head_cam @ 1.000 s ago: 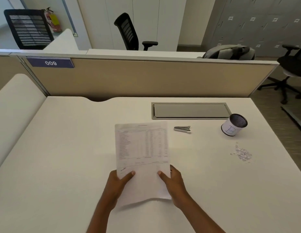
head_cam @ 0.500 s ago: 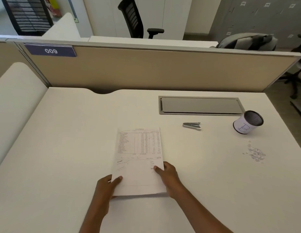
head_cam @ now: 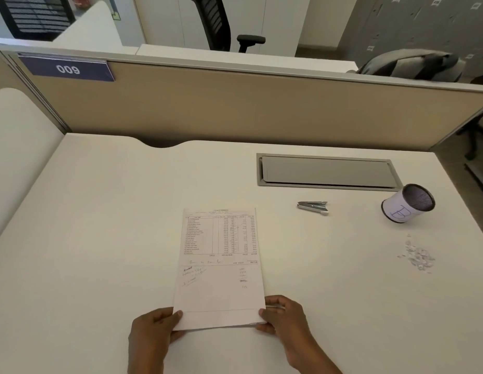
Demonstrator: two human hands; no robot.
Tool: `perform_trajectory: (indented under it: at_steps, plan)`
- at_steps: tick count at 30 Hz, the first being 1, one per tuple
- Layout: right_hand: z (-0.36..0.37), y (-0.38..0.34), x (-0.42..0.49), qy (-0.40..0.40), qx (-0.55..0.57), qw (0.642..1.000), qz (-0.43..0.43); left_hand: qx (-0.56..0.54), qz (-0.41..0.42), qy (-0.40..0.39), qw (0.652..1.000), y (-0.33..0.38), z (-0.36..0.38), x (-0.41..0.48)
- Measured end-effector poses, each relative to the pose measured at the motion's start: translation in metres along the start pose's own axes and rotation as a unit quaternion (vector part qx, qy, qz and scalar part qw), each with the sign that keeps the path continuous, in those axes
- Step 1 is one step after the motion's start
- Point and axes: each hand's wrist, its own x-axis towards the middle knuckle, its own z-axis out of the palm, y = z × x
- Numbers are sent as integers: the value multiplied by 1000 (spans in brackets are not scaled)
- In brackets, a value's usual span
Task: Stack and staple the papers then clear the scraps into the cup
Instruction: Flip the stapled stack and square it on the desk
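Head view: papers (head_cam: 220, 265) lying flat on desk (head_cam: 100, 238), pinched at near corners by left hand (head_cam: 151, 333) and right hand (head_cam: 286, 319), probably for squaring the edges before stapling; stapler (head_cam: 312, 207), cup (head_cam: 406, 203) and scraps (head_cam: 418, 256) waiting at far right, untouched.

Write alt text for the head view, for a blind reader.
A left hand and right hand grip the near corners of a stack of white printed papers on a white desk. To the right sit a silver metal stapler, a white-wrapped mesh cup and tiny white paper scraps.
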Motion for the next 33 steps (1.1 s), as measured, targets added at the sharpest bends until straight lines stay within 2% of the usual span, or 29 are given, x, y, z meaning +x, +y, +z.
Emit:
perform_trajectory:
  at_steps: [9, 17, 21, 28, 33]
  plan:
    - [31, -34, 43, 73, 63, 994, -47, -24, 65, 27, 997, 56, 26, 29]
    - [55, -83, 83, 133, 27, 987, -88, -55, 101, 56, 992, 105, 56, 56]
    - [60, -100, 97, 141, 13, 985, -103, -45, 116, 94, 988, 117, 67, 65]
    - [74, -107, 110, 147, 19, 983, -107, -73, 121, 108, 984, 134, 74, 82]
    - [78, -105, 114, 155, 13, 980, -120, -47, 130, 123, 983, 138, 74, 87]
